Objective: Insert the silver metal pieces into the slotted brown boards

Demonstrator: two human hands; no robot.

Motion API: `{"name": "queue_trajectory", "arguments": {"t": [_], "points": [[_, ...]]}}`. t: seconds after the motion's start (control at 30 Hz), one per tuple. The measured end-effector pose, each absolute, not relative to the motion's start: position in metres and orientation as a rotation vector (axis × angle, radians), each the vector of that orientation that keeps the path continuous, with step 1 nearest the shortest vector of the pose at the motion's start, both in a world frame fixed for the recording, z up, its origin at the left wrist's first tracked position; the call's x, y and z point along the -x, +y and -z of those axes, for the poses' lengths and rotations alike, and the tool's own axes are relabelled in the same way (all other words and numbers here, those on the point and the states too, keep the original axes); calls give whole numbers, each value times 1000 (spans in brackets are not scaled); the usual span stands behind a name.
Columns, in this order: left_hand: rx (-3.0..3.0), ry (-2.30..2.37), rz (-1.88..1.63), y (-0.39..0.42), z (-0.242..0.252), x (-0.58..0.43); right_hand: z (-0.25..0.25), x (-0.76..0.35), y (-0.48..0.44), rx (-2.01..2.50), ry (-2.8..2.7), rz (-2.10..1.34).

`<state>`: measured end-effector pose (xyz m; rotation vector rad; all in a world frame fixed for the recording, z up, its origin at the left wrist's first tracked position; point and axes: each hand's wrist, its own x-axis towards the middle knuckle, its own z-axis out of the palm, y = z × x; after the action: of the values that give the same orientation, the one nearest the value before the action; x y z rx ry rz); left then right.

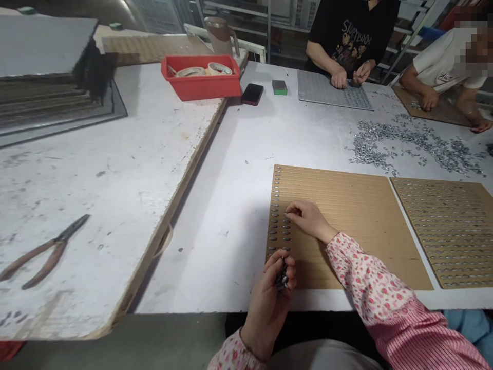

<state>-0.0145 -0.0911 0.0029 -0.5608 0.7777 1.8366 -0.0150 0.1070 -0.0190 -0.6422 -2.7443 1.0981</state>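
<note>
Even, rather dim light is spread over the tan slotted board (365, 231); only soft shadows are cast beside it, the room beyond it is darker, and the frame edges are bowed by wide-angle distortion.

Slotted boards (346, 226) side by side on table (204, 267).
Loose metal pcs (408, 144) behind both; pliers (46, 259) on adjacent bench (115, 169) to L; crate (202, 77) at its far end.
</note>
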Motion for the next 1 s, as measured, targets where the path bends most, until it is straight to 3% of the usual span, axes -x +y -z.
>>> {"name": "queue_trajectory", "arguments": {"t": [0.27,0.73,1.0], "points": [[550,833,-1836,-93,-1,12,27,18,103,576,-2888,-831],[595,879,-1886,-87,-2,13,23,22,107,562,-2799,-956],[581,823,-1901,-80,2,14,-2,-26,79,293,-2441,-2024]]}}
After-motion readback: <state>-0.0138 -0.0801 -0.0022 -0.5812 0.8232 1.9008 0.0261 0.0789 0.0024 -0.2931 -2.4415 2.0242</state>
